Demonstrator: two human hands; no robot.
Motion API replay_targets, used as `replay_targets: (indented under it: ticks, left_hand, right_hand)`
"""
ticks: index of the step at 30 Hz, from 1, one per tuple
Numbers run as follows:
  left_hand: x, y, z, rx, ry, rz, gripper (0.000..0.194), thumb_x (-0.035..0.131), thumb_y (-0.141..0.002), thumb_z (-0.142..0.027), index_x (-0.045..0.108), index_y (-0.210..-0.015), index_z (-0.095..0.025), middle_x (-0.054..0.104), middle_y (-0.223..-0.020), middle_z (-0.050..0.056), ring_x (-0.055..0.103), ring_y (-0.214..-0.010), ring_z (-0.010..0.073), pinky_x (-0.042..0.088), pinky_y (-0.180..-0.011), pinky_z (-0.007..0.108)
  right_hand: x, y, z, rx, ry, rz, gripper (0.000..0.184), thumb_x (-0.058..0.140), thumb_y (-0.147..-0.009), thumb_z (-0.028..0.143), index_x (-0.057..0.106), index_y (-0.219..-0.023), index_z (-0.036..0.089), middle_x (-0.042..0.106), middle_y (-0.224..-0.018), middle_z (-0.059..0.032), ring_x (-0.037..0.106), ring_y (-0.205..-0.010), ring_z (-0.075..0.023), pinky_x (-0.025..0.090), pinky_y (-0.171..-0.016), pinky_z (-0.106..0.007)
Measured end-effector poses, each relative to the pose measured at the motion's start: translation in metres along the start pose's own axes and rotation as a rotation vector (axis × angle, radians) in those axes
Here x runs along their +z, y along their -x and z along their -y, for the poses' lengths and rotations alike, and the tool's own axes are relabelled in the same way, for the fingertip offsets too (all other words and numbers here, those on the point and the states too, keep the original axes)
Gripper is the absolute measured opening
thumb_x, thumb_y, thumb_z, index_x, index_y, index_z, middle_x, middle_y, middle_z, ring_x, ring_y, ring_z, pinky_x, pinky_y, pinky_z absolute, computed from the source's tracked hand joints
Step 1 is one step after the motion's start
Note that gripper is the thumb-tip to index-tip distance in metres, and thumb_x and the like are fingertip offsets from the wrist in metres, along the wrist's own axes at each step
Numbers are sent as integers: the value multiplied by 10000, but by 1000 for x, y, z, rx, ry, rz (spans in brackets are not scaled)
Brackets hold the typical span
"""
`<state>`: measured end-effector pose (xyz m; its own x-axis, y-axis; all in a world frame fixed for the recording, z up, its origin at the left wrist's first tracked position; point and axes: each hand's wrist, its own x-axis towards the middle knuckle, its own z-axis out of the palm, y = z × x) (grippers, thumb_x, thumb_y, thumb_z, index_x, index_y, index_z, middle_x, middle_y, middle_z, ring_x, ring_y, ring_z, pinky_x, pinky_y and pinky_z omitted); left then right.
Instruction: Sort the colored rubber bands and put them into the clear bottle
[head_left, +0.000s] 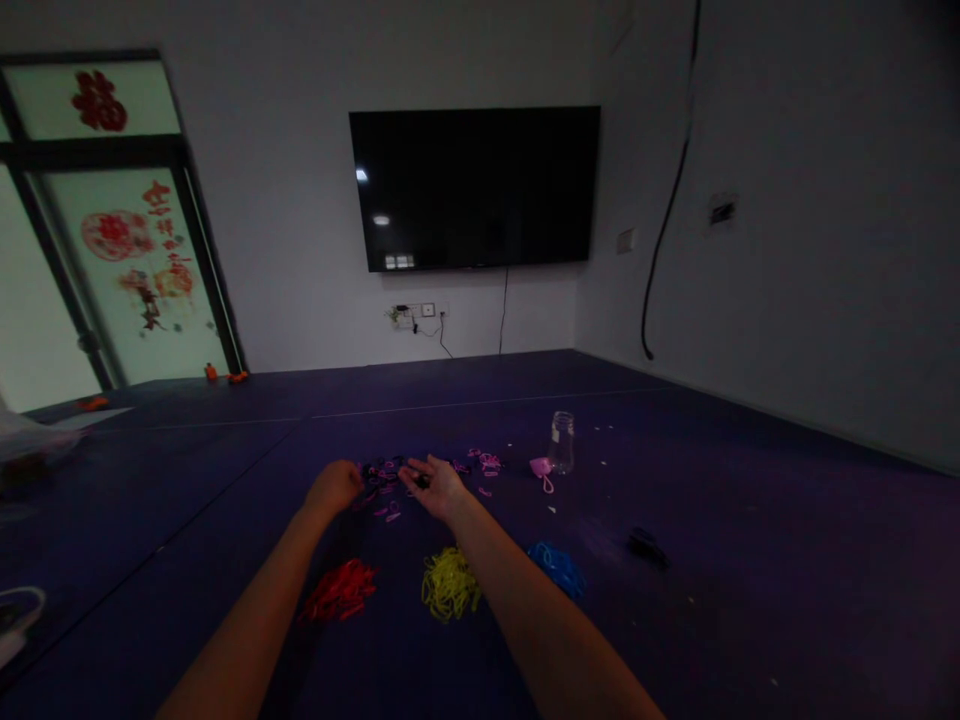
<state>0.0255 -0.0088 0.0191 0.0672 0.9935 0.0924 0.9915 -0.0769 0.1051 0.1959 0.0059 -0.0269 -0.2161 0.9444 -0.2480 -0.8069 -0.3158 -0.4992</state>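
From my head view, both bare forearms reach forward from the bottom edge over the dark purple surface (720,620). My left hand (336,488) is turned knuckles up with its fingers curled down at the near-left side of the mixed pink and black bands (384,477); I cannot tell whether its fingertips pinch one. My right hand (437,484) lies palm up just to the right, fingers spread apart and loosely cupped, with small dark pieces (422,481) resting on it. A small gap separates the two hands.

The surface runs back to the wall below the black television (480,190), with open room beyond the bands and off to the right. A wall edge slants along the far right.

Nearer me, the red bands (341,590) sit beside the left forearm, the yellow bands (450,584) between the forearms, partly against the right one in my view, and the blue bands (556,568) just past its outer side. A clear bottle (562,443) stands upright right of my right hand, a pink item (541,468) at its base. A dark object (647,547) lies farther right.
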Motion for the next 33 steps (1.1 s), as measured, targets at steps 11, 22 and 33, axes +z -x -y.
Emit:
replay_targets:
  ticks: [11, 22, 33]
  left_hand:
    - [27, 2, -7, 100, -51, -72, 192, 434, -813, -123, 615, -862, -161, 667, -918, 123, 622, -896, 204, 420, -697, 258]
    - [23, -8, -17, 242, 124, -218, 222, 373, -837, -87, 588, -822, -141, 637, -882, 93, 591, -862, 167, 425, -747, 264]
    - [19, -12, -20, 280, 225, -286, 250, 418, -828, -139, 636, -948, -162, 668, -947, 64, 607, -880, 148, 444, -775, 245]
  right_hand:
    - [7, 11, 3, 148, 127, 82, 370, 315, -916, 286, 563, -909, 12, 578, -713, -121, 609, -685, -159, 544, -577, -238]
    - [7, 11, 3, 132, 126, 37, 355, 310, -915, 282, 561, -887, 32, 574, -710, -108, 590, -673, -146, 542, -621, -246]
    - [7, 12, 6, 167, 75, 36, 382, 261, -930, 294, 549, -888, 46, 572, -760, -112, 598, -704, -146, 540, -588, -238]
